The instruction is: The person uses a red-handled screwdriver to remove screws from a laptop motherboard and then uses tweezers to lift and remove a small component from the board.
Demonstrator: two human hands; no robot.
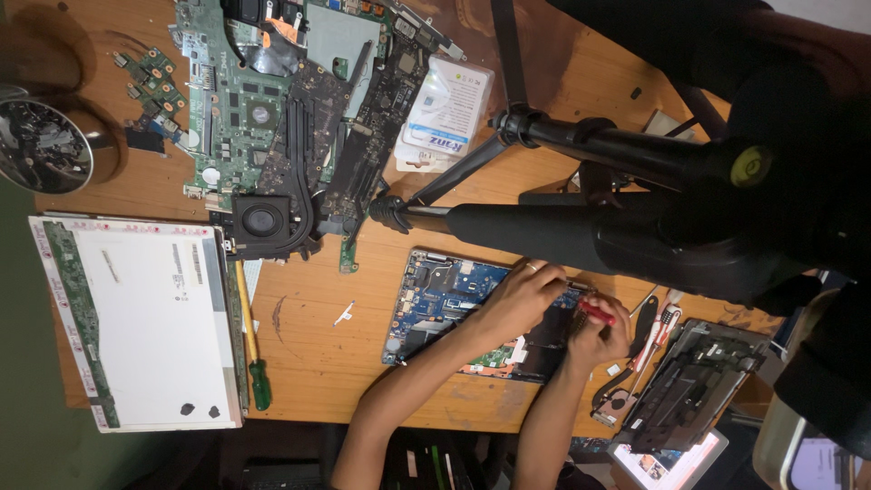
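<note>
Hands work on the blue laptop motherboard (435, 290): left hand (517, 299) rests open on it, right hand (599, 340) grips a red-handled screwdriver (594, 312) at its edge.

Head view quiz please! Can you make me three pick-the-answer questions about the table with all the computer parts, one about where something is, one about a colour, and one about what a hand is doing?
1. Where does the green-handled screwdriver lie?
A. inside a cup
B. beside the white screen panel
C. on a chair

2. What colour is the handle of the tool in the right hand?
A. yellow
B. white
C. red

3. What is the left hand doing?
A. resting on the blue circuit board
B. lifted high in the air
C. holding a cup

Answers:
1 B: it lies on the wooden table along the panel's edge.
2 C: a red handle pokes out of the closed fingers.
3 A: the hand lies flat on the board.
</note>
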